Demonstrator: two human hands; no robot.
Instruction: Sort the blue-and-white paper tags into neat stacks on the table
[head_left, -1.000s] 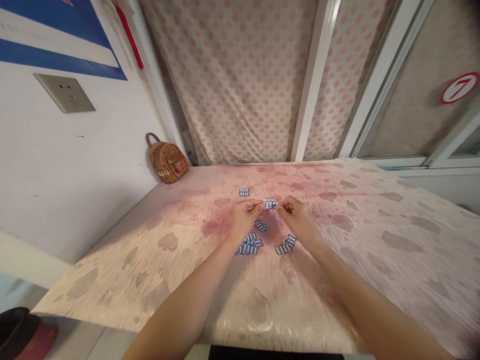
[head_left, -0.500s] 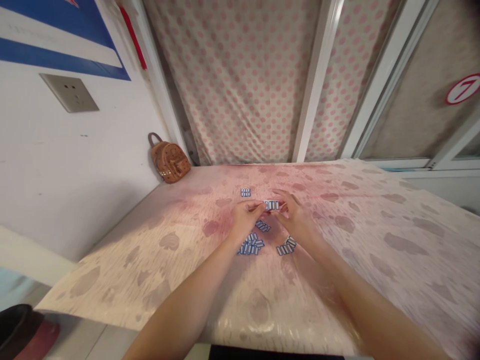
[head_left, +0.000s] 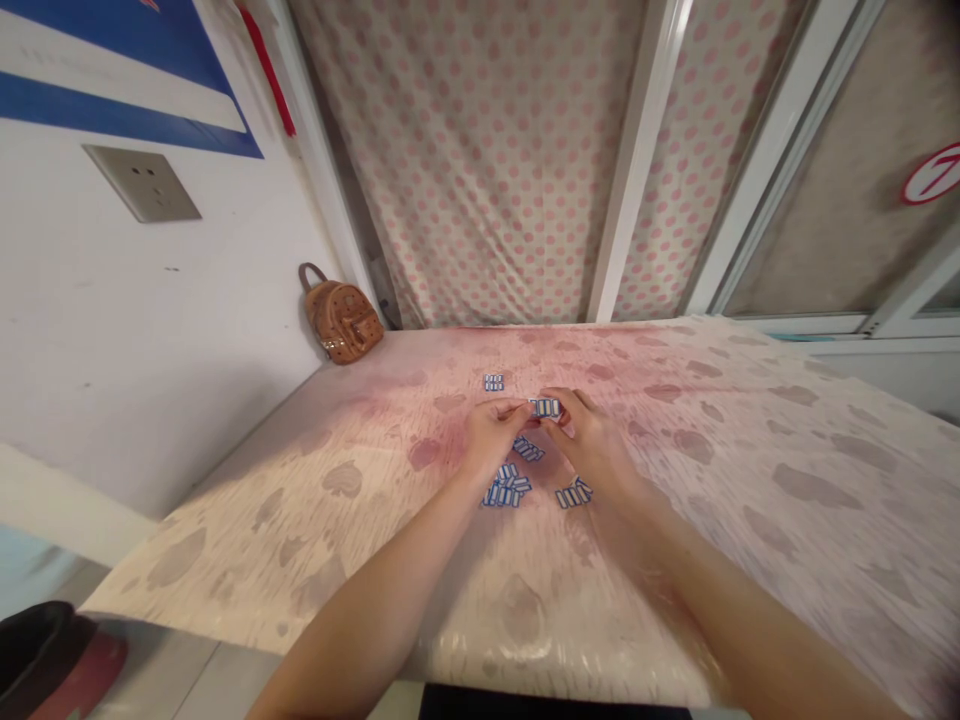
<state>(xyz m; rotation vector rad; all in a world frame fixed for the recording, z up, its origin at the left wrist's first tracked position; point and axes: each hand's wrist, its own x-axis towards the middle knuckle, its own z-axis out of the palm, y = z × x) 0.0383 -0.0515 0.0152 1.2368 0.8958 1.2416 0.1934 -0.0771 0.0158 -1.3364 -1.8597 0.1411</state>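
- I see a few blue-and-white pieces (head_left: 547,408) up between my hands, my left hand (head_left: 495,432) pinching their left end.
- My right hand (head_left: 595,440) curls round the other end; I can't tell if it grips.
- My arms crowd a loose pile (head_left: 506,489) on the counter (head_left: 517,600).
- Beyond: a neat block (head_left: 493,382), then a brown backpack (head_left: 344,321) by the wall (head_left: 187,330).

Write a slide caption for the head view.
Left hand holding a blue-and-white piece, right hand at its other end, similar pieces on the patterned tablecloth.
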